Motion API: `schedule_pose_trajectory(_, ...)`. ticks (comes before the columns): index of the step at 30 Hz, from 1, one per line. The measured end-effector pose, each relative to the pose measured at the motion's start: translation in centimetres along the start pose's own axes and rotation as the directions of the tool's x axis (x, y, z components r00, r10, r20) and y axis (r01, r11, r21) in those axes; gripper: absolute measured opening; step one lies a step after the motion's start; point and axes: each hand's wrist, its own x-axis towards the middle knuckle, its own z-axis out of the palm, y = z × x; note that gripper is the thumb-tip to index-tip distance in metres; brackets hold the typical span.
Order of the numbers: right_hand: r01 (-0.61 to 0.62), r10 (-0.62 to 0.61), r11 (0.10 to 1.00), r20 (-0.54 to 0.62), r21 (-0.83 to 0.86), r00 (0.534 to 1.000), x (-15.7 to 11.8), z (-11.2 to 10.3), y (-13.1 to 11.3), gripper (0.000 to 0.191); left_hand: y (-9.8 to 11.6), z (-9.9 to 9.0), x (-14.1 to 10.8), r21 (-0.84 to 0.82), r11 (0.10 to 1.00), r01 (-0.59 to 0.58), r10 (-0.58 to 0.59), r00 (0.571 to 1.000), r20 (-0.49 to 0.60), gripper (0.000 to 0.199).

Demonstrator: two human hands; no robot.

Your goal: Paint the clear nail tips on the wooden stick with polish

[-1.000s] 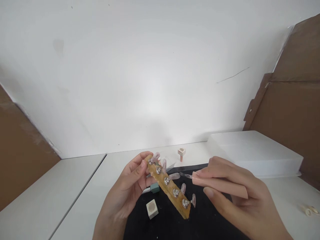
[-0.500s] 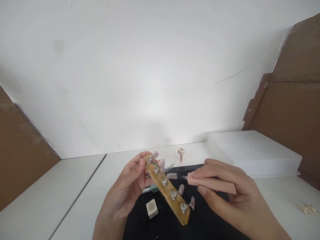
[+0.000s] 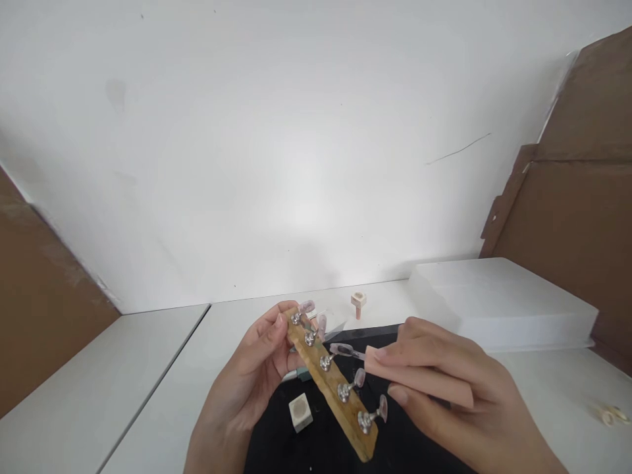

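Observation:
My left hand (image 3: 257,368) grips the upper end of a yellowish board (image 3: 320,375), which slants down to the right. Several silver stands (image 3: 344,392) rise from the board, each bearing a clear pinkish nail tip (image 3: 359,377). My right hand (image 3: 439,382) pinches a pink brush handle (image 3: 417,378) between thumb and fingers. The brush end (image 3: 358,354) meets or nearly meets the middle nail tip (image 3: 342,349); exact contact is too small to tell.
A black mat (image 3: 281,447) lies below the hands, with a whitish square block (image 3: 300,412) on it. Behind stands a small pink-stemmed bottle-like piece (image 3: 358,303). A white box (image 3: 503,296) is at right, near small beige rings (image 3: 612,415).
The board's lower end has dropped slightly and its stands have tilted a little. The pink handle has shifted slightly left, its brush nearer along the middle nail tip.

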Motion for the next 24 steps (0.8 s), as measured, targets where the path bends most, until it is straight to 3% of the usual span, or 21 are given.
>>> schedule_pose_trajectory(24,-0.074,0.079,0.992,0.052,-0.099,0.996,-1.3,-0.6,0.7,0.038,-0.1,-0.4,-0.2,0.019,1.0,-0.012,0.011,1.0,0.004,0.024)
